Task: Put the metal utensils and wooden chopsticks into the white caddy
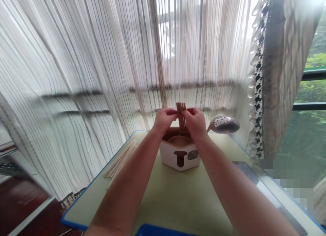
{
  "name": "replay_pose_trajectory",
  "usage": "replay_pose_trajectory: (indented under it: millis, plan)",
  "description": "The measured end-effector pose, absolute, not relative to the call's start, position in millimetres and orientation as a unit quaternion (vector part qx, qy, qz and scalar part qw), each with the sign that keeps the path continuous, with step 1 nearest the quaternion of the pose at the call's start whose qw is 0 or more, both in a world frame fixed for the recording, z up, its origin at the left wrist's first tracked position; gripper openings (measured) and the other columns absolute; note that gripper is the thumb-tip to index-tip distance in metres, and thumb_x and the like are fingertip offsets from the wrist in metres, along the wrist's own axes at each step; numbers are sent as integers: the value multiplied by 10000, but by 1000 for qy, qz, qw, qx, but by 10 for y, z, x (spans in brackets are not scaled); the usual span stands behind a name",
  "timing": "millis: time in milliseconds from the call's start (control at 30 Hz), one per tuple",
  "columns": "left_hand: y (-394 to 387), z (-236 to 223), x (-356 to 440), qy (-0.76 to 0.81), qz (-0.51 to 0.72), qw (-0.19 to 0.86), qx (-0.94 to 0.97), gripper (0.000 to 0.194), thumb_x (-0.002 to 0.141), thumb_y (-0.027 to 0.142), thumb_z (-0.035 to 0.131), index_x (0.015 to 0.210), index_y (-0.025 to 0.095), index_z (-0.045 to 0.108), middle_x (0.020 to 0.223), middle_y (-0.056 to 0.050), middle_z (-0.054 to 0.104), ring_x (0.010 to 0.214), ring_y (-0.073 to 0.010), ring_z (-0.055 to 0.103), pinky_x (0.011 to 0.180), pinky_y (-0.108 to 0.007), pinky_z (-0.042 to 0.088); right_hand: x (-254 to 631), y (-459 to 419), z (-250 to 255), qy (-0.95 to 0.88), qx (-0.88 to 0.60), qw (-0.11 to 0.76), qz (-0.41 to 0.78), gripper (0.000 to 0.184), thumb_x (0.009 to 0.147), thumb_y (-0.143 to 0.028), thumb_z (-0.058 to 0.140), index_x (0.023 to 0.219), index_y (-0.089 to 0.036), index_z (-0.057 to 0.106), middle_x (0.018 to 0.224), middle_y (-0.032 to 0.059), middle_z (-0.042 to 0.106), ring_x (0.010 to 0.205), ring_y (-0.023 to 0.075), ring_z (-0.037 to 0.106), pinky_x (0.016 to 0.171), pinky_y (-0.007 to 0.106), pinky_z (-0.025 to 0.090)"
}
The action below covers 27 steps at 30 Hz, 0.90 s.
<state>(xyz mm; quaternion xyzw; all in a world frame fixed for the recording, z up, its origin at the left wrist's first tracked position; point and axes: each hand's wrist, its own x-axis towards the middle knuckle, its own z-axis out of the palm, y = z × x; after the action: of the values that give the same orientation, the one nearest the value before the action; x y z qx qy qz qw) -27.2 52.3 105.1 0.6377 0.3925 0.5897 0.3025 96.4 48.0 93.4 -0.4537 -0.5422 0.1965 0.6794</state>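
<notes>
Many fine stripes run down the sheer curtain (102, 59) behind the one bench (178, 198), a pale top with a blue border. One dark, glossy panel (246, 171) lies partly beneath the right forearm (234, 175), too covered to name. One blue object (163, 230) is cut off at the bottom edge.

One white utensil holder (166, 156), brown inside, stands on the bench between the wrists. It could slide or tip if either wrist leans on its rim. One loose bundle of pale chopsticks (121, 159) lies left of it, beside the left forearm (137, 168); a sweep of that arm could scatter them. They overlap too much to count.

Two hands work together: the left grip (166, 120) and the right grip (195, 121) are both closed, pinching one bunch of brown chopsticks. One perforated skimmer (224, 124) juts out just beside the right grip, its handle mostly hidden; a knock from that wrist could swing its bowl.

The brown chopsticks (181, 109) stand nearly upright at the holder's back. Perhaps four tips show, not firmly countable. Uneven pressure could make them fan apart, and a loosened pinch could drop one. One grey label (193, 155) marks the holder's front.
</notes>
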Motion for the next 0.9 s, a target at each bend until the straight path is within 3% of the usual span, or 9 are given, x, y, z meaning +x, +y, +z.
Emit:
replay_pose_trajectory:
  millis: [633, 800, 900]
  plan:
    - [545, 975, -222, 385, 592, 325, 629, 299, 601, 324, 736, 807, 134, 632, 702, -38, 640, 608, -109, 563, 519, -214, 404, 970, 485, 928, -550, -450, 673, 202, 208, 663, -345, 557, 765, -179, 628, 726, 29, 661, 682, 183, 608, 647, 304, 464]
    - [478, 959, -287, 434, 574, 220, 658, 345, 596, 305, 743, 875, 137, 627, 830, -68, 663, 675, -130, 587, 623, -261, 459, 952, 483, 945, -547, -436, 686, 201, 252, 678, -343, 559, 858, -172, 599, 790, 42, 645, 685, 177, 585, 634, 310, 463]
    - [296, 983, -441, 487, 581, 91, 646, 289, 660, 305, 693, 901, 160, 628, 875, -59, 659, 665, -125, 581, 647, -276, 465, 917, 378, 1001, -545, -415, 722, 97, 250, 707, -327, 560, 901, -170, 565, 879, 58, 614, 736, 175, 559, 676, 332, 457]
